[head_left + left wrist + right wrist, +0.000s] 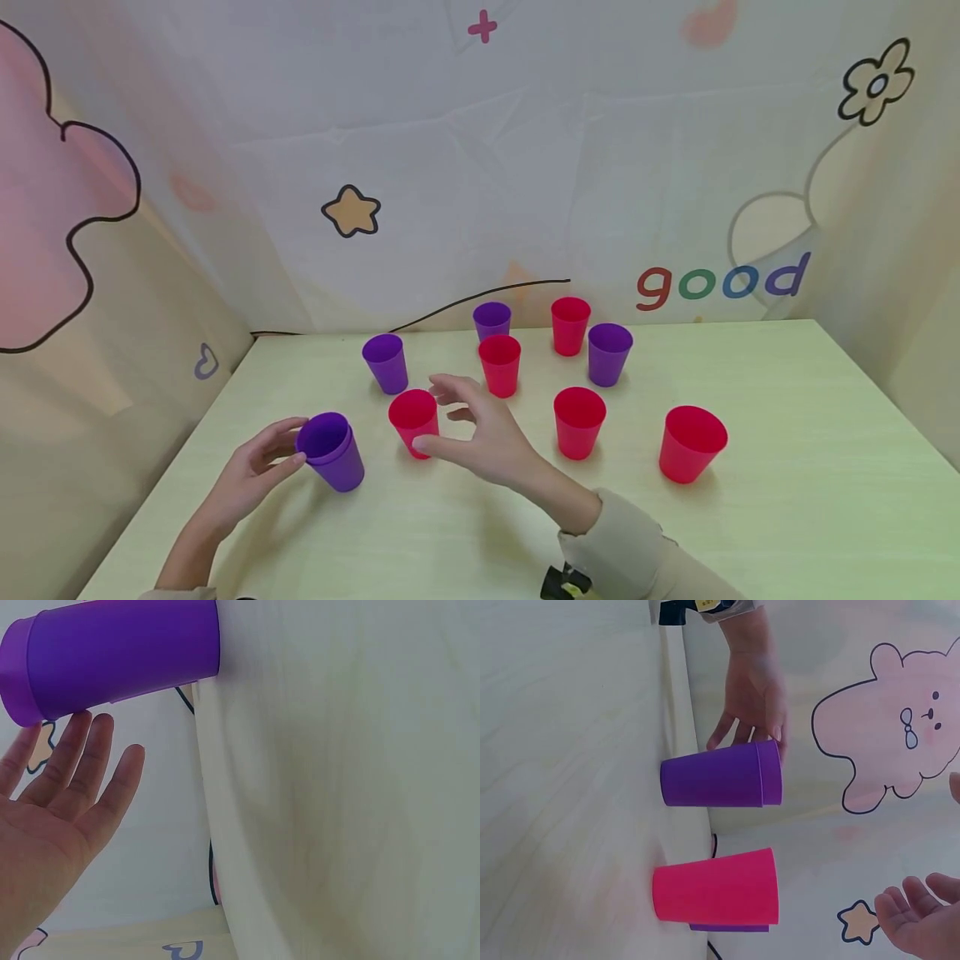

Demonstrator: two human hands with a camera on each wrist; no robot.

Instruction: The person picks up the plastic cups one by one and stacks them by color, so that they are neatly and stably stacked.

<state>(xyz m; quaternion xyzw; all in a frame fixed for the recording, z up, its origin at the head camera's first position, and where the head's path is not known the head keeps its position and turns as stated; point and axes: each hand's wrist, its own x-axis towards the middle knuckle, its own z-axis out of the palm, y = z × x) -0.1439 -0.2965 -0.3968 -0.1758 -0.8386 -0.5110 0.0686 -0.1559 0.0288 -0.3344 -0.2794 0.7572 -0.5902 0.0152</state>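
Two nested purple cups (343, 468) stand upright on the table at the front left. Around the left side of their rim is my left hand (242, 483), thumb and fingertips at or very near the cups. The left wrist view shows its fingers (88, 761) spread loosely below the purple stack (127, 649). To the right of that stack stands a red cup (408, 427). My right hand (483, 437) hovers beside it, fingers parted, with the thumb overlapping the cup in the head view. In the right wrist view this hand (926, 919) appears apart from the red cup (716, 889).
Behind stand purple cups (387, 367) (492, 321) (608, 358) and red cups (500, 371) (570, 329). Two more red cups (578, 429) (690, 450) stand at the right. A printed cloth (450, 167) encloses the table (810, 517) at the back and sides.
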